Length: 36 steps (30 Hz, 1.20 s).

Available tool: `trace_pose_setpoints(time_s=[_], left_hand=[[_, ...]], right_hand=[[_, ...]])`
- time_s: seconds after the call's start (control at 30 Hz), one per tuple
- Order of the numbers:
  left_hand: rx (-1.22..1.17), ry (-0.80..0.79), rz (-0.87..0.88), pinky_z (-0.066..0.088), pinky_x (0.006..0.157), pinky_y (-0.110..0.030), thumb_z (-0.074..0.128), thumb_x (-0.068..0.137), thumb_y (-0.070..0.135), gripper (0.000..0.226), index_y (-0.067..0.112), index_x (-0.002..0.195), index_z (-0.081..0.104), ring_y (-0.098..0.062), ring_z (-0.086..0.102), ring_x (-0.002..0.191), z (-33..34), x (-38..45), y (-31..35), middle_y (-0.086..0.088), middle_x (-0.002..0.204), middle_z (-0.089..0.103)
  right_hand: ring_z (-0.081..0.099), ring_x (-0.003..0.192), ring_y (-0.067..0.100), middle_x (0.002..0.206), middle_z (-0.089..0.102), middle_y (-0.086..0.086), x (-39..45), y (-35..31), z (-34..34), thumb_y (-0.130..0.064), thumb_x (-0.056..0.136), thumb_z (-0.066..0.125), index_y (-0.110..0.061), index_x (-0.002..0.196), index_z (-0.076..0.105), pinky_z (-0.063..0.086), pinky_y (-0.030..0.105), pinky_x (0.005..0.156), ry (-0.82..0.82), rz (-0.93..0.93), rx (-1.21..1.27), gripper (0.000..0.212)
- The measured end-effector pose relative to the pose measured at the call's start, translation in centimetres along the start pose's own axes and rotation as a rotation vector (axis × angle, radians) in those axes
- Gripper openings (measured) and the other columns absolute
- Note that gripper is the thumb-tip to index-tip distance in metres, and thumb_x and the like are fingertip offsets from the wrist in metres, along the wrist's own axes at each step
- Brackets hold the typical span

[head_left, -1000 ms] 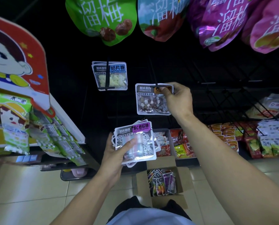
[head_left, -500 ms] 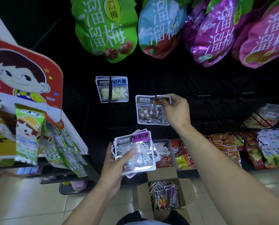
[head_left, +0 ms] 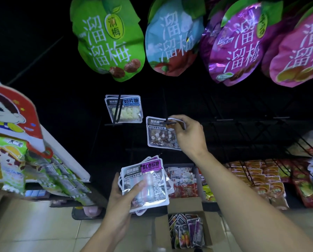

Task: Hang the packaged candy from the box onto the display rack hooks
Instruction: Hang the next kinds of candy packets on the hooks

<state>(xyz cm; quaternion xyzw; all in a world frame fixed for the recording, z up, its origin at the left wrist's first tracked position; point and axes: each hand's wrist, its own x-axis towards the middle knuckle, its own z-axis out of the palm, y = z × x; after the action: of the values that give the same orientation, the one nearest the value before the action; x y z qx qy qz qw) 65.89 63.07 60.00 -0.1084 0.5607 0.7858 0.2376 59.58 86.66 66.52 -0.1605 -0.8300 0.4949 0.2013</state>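
My right hand [head_left: 189, 134] pinches the top right corner of a candy packet with brown and white pieces [head_left: 160, 135], held up at a black rack hook [head_left: 170, 122] that crosses the packet's top edge. My left hand [head_left: 123, 194] grips a fanned stack of candy packets [head_left: 145, 182], thumb across the front one, which has a purple label. On the floor below stands an open cardboard box [head_left: 161, 231] with several more packets inside. A few white-candy packets [head_left: 123, 110] hang on the hook to the upper left.
Large green [head_left: 108, 39], blue [head_left: 172, 39] and purple [head_left: 237, 44] snack bags hang overhead. Bare black hooks [head_left: 252, 120] stick out at the right. A red cartoon display stand [head_left: 12, 124] with green packets is at the left. Snack bins [head_left: 261, 179] line the low shelf.
The view has tilted upward, so everything sits lower in the frame. My right hand keeps the packet at the hook; my left hand still holds the stack.
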Motion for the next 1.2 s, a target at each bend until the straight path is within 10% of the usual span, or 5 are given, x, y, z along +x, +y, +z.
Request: trace_pose_setpoints(time_s=[0.6, 0.83, 1.2], left_hand=[[-0.007, 0.279, 0.100, 0.036, 0.039, -0.023, 0.076, 0.077, 0.015, 0.058, 0.025, 0.130, 0.056, -0.031, 0.070, 0.063, 8.5, -2.8, -1.7, -0.011, 0.110, 0.074], [-0.033, 0.317, 0.105, 0.038, 0.038, -0.025, 0.073, 0.076, 0.013, 0.039, 0.047, 0.096, 0.071, -0.028, 0.077, 0.071, 10.0, -4.0, -2.1, 0.001, 0.098, 0.080], [-0.045, 0.296, 0.069, 0.053, 0.044, -0.027, 0.077, 0.070, 0.016, 0.064, 0.041, 0.126, 0.060, -0.027, 0.079, 0.078, 8.1, -1.7, -0.4, 0.002, 0.108, 0.080]], right_hand=[[0.074, 0.075, 0.015, 0.090, 0.075, -0.019, 2.2, 2.3, -0.4, -0.028, 0.089, 0.074, -0.033, 0.092, 0.073, 0.061, 0.044, 0.068, -0.191, -0.054, 0.239, 0.005], [0.073, 0.075, 0.013, 0.094, 0.075, -0.021, 2.3, 2.6, 0.0, -0.031, 0.090, 0.071, -0.034, 0.094, 0.072, 0.060, 0.041, 0.073, -0.212, -0.107, 0.187, 0.005], [0.075, 0.076, 0.021, 0.084, 0.077, -0.008, 2.4, 2.3, -0.7, -0.042, 0.094, 0.065, -0.043, 0.098, 0.071, 0.061, 0.042, 0.064, -0.162, -0.141, 0.168, 0.008]])
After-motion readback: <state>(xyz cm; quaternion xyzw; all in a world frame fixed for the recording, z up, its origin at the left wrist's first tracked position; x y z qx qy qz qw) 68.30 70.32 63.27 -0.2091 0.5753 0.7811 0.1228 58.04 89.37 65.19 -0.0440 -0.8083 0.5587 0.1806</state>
